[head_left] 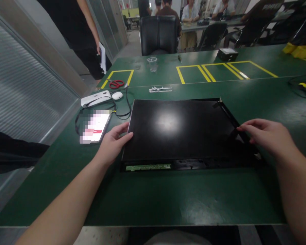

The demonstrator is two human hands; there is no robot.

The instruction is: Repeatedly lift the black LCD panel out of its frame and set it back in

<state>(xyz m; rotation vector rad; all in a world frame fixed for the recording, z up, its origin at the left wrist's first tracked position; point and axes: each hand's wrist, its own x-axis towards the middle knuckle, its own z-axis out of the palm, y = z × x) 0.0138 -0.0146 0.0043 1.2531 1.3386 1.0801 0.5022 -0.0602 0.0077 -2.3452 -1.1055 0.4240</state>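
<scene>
Screen [165,136] lies over a black frame [201,164] near the front edge of the table [148,200]; left hand [114,142] grasps its left side, right hand [270,134] pinches the frame's right side.

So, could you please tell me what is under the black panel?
Past the panel, a black frame shows at right; a green strip shows along the near edge. Anything fully underneath is hidden.

Left hand [114,142] gripping, right hand [271,136] pinching
</scene>
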